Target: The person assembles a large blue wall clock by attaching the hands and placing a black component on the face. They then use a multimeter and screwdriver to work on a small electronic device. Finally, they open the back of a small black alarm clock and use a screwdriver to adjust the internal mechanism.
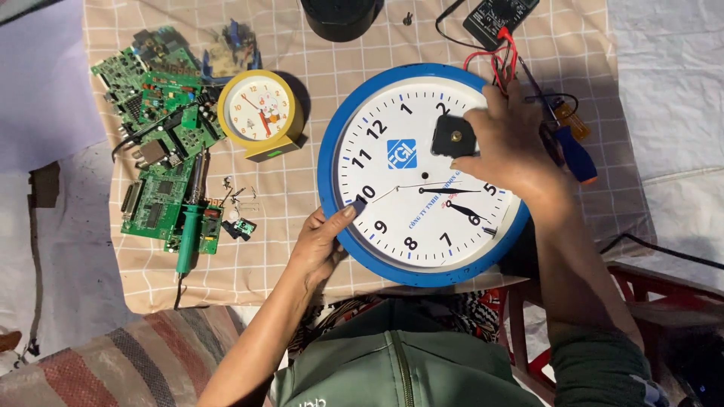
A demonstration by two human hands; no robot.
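A large round wall clock with a blue rim and white face lies face up on a checked beige cloth. My left hand grips its rim at the lower left, thumb on the edge. My right hand hovers over the clock's right side and pinches a small black square clock movement with a brass centre. Loose black hands lie on the face near the middle.
A small yellow alarm clock stands left of the big clock. Green circuit boards and a green soldering iron lie far left. A multimeter with red and black leads, a blue-handled screwdriver, and a black round object sit at the top.
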